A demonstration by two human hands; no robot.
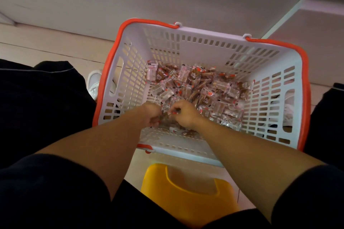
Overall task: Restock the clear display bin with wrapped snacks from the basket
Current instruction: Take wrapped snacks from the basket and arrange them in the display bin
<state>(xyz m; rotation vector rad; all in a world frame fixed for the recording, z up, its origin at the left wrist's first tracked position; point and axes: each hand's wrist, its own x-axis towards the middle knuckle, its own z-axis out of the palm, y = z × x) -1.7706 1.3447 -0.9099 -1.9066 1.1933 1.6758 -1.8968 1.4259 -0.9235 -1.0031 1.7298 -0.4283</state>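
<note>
Both hands are found curled in the near part of the basket [290, 80]: left hand [151, 114] and right hand [183, 115] each gripping wrapped snacks [204, 87]. Packets are judged light, crinkly, slippery; gathering by handfuls is advised. No display bin is seen.

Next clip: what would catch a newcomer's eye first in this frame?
The white slotted basket with orange rim fills the middle, a heap of clear-wrapped brown snacks on its bottom. Both hands reach in at the near side, left hand and right hand gathering snacks. A yellow stool sits just below.
</note>
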